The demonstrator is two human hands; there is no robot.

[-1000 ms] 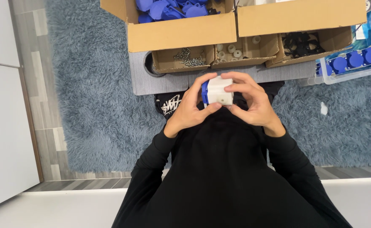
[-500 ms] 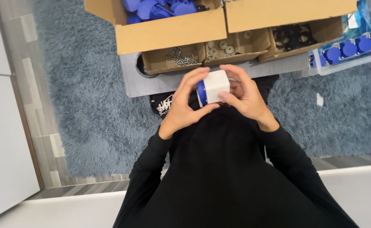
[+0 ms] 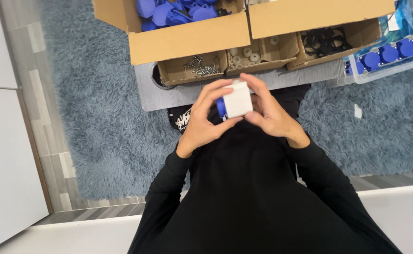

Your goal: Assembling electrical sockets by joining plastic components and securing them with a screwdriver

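Left hand [image 3: 205, 123]: curled around the left and lower side of a white block with a blue cap [image 3: 237, 100], fingers arched over its top edge, thumb pressed under its lower edge.
Right hand [image 3: 268, 112]: closed on the right side of the same block, fingers reaching across the top toward the left hand's fingertips, palm behind it.
Block's facing: one broad white face is turned up toward the camera; the blue cap sticks out of the left end, toward the left palm.
Block's long axis: runs roughly left to right, tilted a little, blue end lower and to the left.
Arm pose: both forearms in black sleeves [image 3: 169, 178] rise from the bottom of the head view and meet at the block, wrists bent inward, elbows spread.
Block's place: between the two hands, held in the air in front of the chest, above the near edge of a grey board [image 3: 169, 94] on a shaggy blue rug [image 3: 98, 117].
Nearby boxes: just beyond the hands, a small cardboard tray of screws [image 3: 199, 66], a tray of pale round pieces [image 3: 256, 49] and a tray of black parts [image 3: 326, 40].
Farther back: a larger cardboard box of blue parts [image 3: 178, 14]; at right, a clear bin with blue-capped pieces [image 3: 392, 51].
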